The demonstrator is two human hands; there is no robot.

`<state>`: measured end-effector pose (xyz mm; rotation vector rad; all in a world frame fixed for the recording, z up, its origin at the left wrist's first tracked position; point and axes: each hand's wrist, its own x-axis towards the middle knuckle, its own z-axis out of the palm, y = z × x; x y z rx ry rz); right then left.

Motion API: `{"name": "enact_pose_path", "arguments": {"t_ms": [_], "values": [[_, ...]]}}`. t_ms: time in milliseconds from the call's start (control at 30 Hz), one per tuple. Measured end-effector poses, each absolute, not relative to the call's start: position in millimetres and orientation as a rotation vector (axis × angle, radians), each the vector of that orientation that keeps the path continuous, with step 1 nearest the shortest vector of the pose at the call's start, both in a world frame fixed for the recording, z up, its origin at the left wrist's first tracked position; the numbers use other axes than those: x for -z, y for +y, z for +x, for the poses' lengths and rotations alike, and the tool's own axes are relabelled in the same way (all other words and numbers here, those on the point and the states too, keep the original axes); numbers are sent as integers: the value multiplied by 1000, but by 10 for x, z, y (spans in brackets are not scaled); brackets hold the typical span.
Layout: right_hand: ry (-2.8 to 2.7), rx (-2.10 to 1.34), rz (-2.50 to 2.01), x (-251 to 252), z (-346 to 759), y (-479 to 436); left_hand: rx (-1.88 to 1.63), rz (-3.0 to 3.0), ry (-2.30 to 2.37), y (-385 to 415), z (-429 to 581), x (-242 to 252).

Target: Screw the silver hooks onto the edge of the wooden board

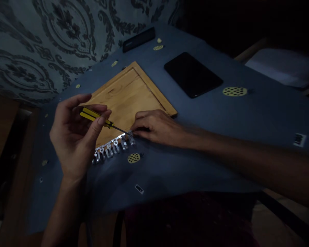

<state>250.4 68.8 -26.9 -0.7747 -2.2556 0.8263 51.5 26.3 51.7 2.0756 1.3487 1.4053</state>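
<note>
In my left hand [77,133] is a yellow-handled screwdriver [98,117], held between thumb and fingers. Its thin shaft points right and down, with the tip by the last hook of a shiny metal hook rail [115,141]. The rail, with several small hooks, lies along the near edge of a framed wooden board [123,97]. My right hand [154,126] is closed at the rail's right end, fingertips pinched there. Whether a screw sits under the screwdriver tip is too small to tell.
A black tablet or large phone [193,74] lies right of the board. Behind it, a dark oblong case [139,39] rests near the patterned wall [67,31]. The blue tablecloth [195,164] has pineapple prints. A pale-seated chair [278,67] stands at the right.
</note>
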Motion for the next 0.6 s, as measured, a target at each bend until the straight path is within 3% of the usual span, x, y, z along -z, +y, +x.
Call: {"name": "enact_pose_path", "arguments": {"t_ms": [200, 600], "values": [[-2253, -830, -766, 284, 2496, 696, -1273, 2266, 1511, 252, 479, -578], [-2255, -812, -746, 310, 2496, 710, -1387, 2241, 1508, 269, 452, -625]]}}
